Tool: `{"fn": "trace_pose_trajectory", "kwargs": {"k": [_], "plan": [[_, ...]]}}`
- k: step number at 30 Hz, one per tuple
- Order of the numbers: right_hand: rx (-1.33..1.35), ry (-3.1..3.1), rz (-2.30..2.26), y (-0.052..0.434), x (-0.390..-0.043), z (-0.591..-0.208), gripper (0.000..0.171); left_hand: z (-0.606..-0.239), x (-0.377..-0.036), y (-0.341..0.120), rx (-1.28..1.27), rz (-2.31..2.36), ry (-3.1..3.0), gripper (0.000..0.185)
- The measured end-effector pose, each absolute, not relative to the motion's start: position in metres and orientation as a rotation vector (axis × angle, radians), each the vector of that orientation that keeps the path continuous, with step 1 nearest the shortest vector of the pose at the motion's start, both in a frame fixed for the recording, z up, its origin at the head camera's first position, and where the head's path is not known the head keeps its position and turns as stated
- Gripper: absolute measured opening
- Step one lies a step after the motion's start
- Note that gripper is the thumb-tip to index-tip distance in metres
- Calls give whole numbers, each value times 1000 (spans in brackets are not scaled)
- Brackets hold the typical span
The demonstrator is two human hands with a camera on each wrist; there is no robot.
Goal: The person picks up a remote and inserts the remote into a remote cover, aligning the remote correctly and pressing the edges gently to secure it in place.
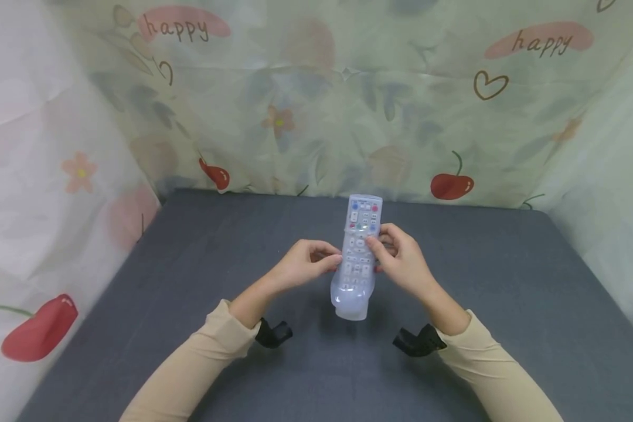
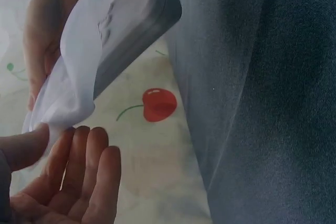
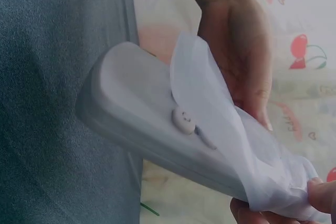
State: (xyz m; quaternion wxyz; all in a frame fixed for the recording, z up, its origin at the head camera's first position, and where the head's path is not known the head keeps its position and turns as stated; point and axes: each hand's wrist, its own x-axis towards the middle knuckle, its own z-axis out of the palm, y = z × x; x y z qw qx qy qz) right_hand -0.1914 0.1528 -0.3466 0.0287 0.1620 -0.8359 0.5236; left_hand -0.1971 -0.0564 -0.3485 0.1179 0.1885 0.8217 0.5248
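A white remote control (image 1: 352, 311) is held up over the dark table, tilted, its many small buttons facing me. A thin translucent cover (image 1: 357, 266) wraps most of it; the bare lower end sticks out of the cover's loose, flared mouth. In both wrist views this bare end of the remote control (image 2: 142, 17) is smooth and rounded. My left hand (image 1: 299, 265) pinches the cover's left edge between thumb and index finger, the other fingers loosely bent. From the right side, my right hand (image 1: 405, 261) grips the covered remote, thumb on its button face and fingers behind.
The dark grey tabletop (image 1: 242, 234) spreads out under both hands. Printed sheets with cherries, flowers and "happy" lettering form a back wall (image 1: 337, 129) and side walls. A black strap piece (image 1: 274, 334) sits at the left wrist, another (image 1: 421, 341) at the right.
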Motion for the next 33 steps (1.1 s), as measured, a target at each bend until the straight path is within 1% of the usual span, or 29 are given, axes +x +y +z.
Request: {"fn": "trace_pose_trajectory", "kwargs": {"k": [4,8,16,23,28,33], "plan": [[496,-2584,1616,154,-192,-347,28,-348,-193,-54,669,1418,2571,16],[488,-2603,1615,153,-192,-347,27,-347,-188,-49,717,1283,2739,11],[435,-2560,1622,149,-188,-346,27,-340,-182,-46,821,1025,2923,7],[392,-2535,1627,147,-185,-345,26,-337,-179,-45,926,847,2963,9],[374,-2523,1648,148,-185,-344,27,-337,-179,-45,965,823,2954,11],[404,-2540,1672,150,-188,-343,28,-339,-183,-47,909,944,2844,10]]}}
